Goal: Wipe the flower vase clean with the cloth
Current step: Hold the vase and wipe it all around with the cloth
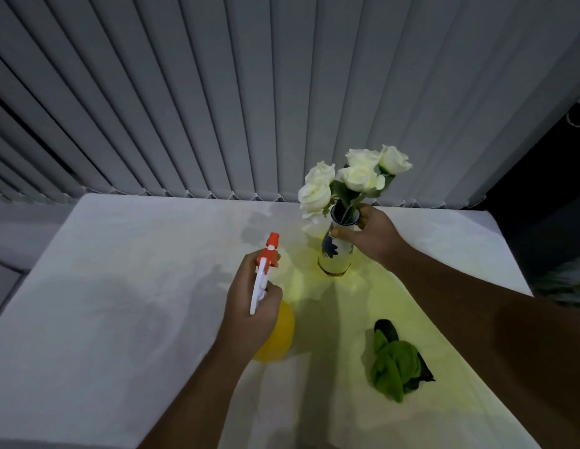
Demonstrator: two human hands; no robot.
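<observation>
Currently, from left: left hand (249, 301) raised above table (120, 286), fingers curled round spray bottle (260, 286), nozzle aimed toward flower vase (334, 254). Vase upright mid-table, neck clasped by right hand (372, 234), fingers wrapped round it. Green cloth (397, 364) crumpled nearer, untouched.

Cloth (398, 364) right of spray bottle (272, 319)

The left hand (253, 296) covers most of the bottle (277, 335), the right hand (372, 231) covers the right side of the vase (335, 254) neck, both forearms are cut off at the lower frame edge, and a blurred object (567, 286) at the right edge is unidentifiable.
</observation>
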